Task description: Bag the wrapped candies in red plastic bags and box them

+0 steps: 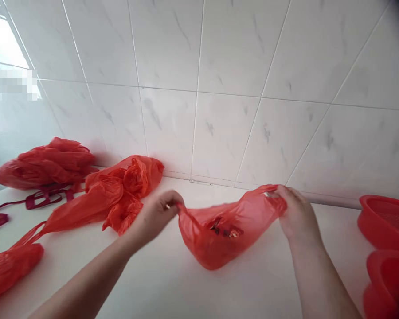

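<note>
Left hand point(158, 210): one, pinching one end of the red bag point(216, 254).
Right hand point(297, 215): one, grasping the opposite end.
Red bag: one, stretched between both hands, over the white table point(159, 283); small dark contents point(226, 231) inside, their number I cannot tell.
Red plastic bunches point(119, 190): three, at left.
Red tubs point(382, 228): at least two, right edge.

Contents point(233, 233) of held plastic bag point(213, 254): too small to identify
Red baskets point(379, 230): cut by right edge
Lower-left bag point(15, 268): cut by left edge
</note>
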`<state>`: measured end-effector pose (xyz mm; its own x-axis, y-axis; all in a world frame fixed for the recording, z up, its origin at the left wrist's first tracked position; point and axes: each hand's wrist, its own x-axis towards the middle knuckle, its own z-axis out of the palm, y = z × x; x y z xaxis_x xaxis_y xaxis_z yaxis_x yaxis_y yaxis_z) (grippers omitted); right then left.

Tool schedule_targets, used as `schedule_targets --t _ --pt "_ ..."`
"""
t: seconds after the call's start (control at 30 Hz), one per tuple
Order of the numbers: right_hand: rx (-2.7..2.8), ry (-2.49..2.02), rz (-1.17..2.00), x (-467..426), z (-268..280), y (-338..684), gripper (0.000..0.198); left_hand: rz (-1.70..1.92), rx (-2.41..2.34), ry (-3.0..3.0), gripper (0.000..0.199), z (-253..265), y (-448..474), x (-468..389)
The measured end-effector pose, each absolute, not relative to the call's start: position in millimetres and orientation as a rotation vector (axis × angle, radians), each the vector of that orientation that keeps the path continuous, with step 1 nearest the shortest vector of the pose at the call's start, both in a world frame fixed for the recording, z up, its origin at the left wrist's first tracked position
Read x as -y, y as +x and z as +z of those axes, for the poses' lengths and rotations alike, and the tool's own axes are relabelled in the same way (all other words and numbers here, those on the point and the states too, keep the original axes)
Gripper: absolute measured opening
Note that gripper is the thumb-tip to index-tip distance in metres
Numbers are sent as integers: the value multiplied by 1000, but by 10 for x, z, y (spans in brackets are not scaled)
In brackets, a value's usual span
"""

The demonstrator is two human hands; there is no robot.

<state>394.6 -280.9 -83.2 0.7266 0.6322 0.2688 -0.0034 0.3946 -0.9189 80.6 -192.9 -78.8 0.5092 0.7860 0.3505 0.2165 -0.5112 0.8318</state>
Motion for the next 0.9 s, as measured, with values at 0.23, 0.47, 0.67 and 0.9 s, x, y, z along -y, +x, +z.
schedule_targets --t 0.23,0.47,0.67,0.9 --pt "516 -699 635 2847 -609 3984 22 1260 -709 1512 11 -222 1033 1742" --pt "788 -615 806 2994 -531 3606 33 1116 -498 1167 11 -131 1504 1843" --pt "1077 -1112 826 3127 -435 3177 55 894 -364 1371 5 -110 1741 2164" --pt "1139 -1317 884 3013 -478 3138 41 1194 -476 2016 28 -264 1729 2405"
